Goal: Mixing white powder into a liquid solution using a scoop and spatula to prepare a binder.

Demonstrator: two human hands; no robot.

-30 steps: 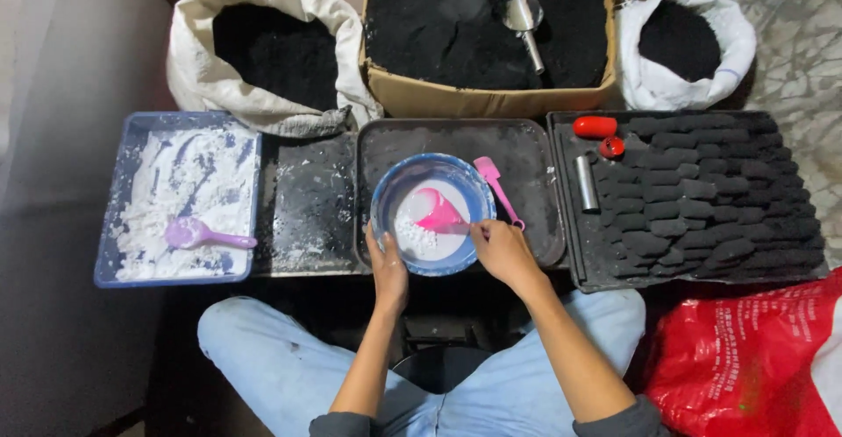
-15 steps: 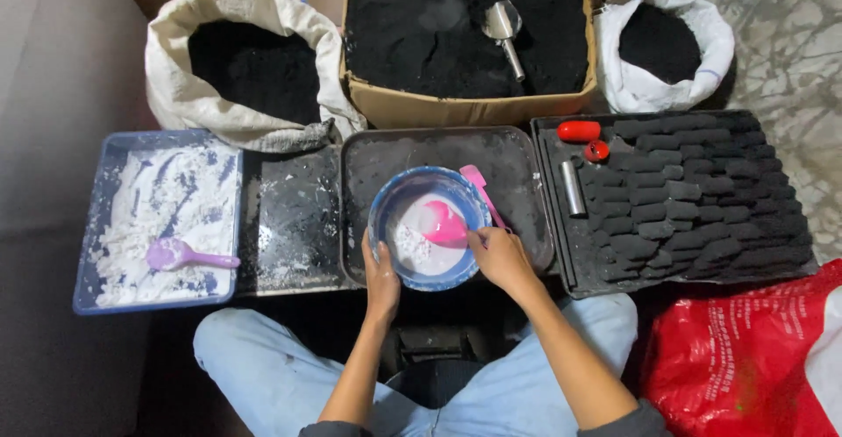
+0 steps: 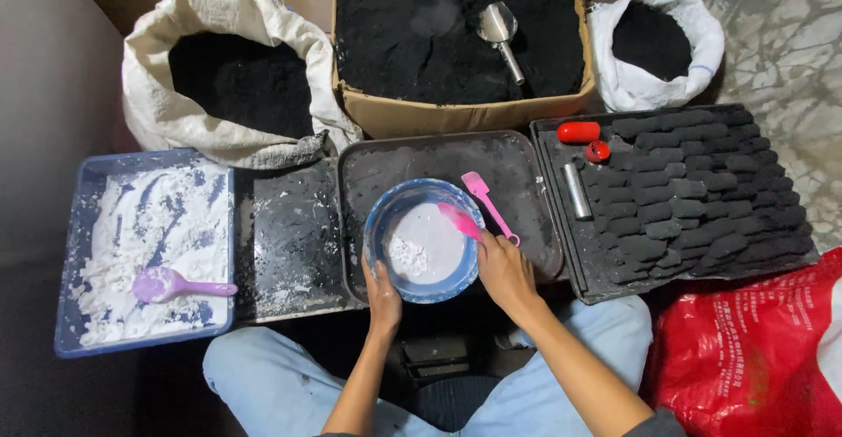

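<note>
Below the middle of the frame, a round blue bowl (image 3: 424, 240) is seen on a dark, dusty tray (image 3: 526, 183), partly filled with a pale, wet-looking white mix and a few lumps. Its near rim is steadied by the left hand (image 3: 383, 297), whose grip is wrapped against the rim. A pink spatula (image 3: 462, 223) is pinched in the right hand (image 3: 503, 270), its blade dipped into the mix at the bowl's right side. A second pink spatula (image 3: 488, 205) lies on the tray just beside the bowl.

The bowl is judged to be stiff, light plastic made heavier by its filling; its powder-smeared rim is likely slippery, so a hold at two opposite points of the rim would be the safest. The spatula is judged to be light and slightly springy, best taken at the handle end.

At the left, white powder and a purple scoop (image 3: 167, 284) are held in a blue tub (image 3: 74, 227). At the right, dark pressed blocks (image 3: 702, 191) are laid in rows on a black tray. Along the top, black powder is kept in a cardboard box (image 3: 456, 117) and two sacks.
</note>
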